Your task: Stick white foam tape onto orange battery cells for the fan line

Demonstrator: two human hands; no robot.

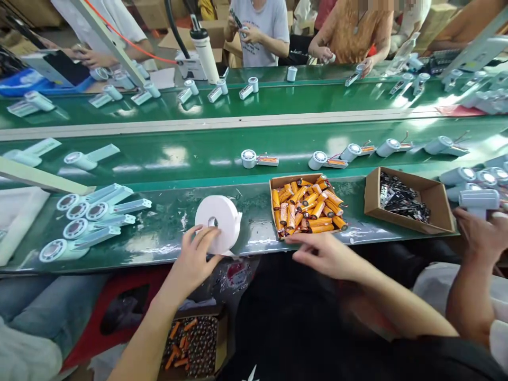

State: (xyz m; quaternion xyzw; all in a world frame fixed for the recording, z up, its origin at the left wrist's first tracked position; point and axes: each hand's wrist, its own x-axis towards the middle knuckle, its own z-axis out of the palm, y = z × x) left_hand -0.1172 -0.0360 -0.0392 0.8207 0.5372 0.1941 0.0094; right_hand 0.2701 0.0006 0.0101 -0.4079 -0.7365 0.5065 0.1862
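Observation:
A large white roll of tape (226,219) lies on the green bench edge in front of me, a loose strip at its near side. My left hand (198,251) grips it, fingers over the core and thumb at the near edge. My right hand (323,253) hovers at the bench edge with the index finger stretched out and apart from the thumb, holding nothing that I can see. Just beyond it stands a cardboard box (273,211) heaped with orange-wrapped batteries (307,203) with thin wires.
Several pale blue fan housings with handles (95,211) lie at the left. A carton (410,221) of small dark parts stands at the right, near a co-worker's hand (482,233). Wired fan units (260,159) sit on the green belt (178,153). People work opposite. Below is another box (220,338).

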